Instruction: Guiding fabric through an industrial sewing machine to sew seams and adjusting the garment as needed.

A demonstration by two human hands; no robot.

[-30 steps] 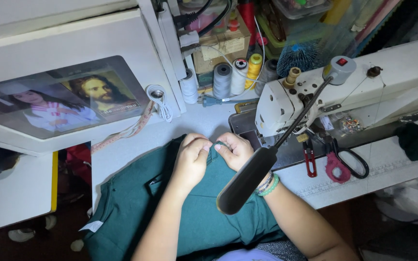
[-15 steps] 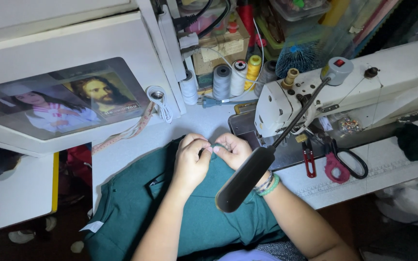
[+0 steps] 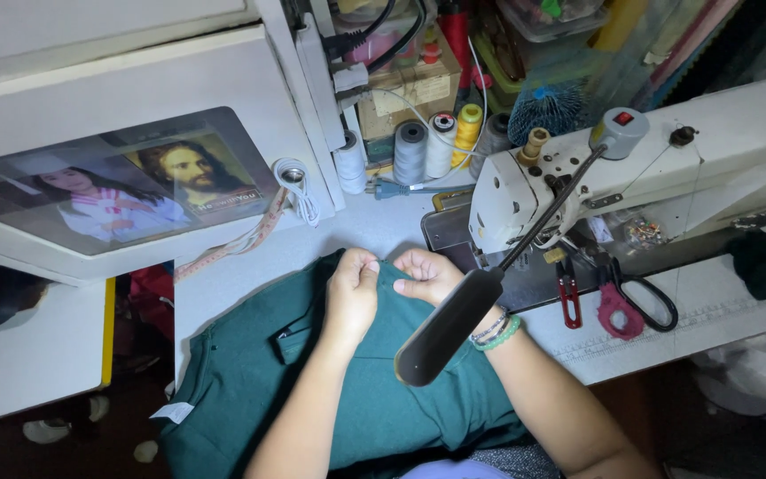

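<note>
The dark green garment (image 3: 250, 372) lies spread over the white tabletop (image 3: 383, 232) in the lower middle of the frame, its long axis running from lower left up toward centre. Its upper edge sits right under both hands. The left hand (image 3: 354, 293) pinches that edge with fingertips clenched on the fabric; the right hand (image 3: 432, 277), just beside it and equally near, grips the same edge from the right. Immediately right stands the white sewing machine (image 3: 525, 191), its black lamp arm (image 3: 454, 324) crossing the right wrist. Thread spools (image 3: 436, 146) stand above; scissors (image 3: 631, 302) lie right.
</note>
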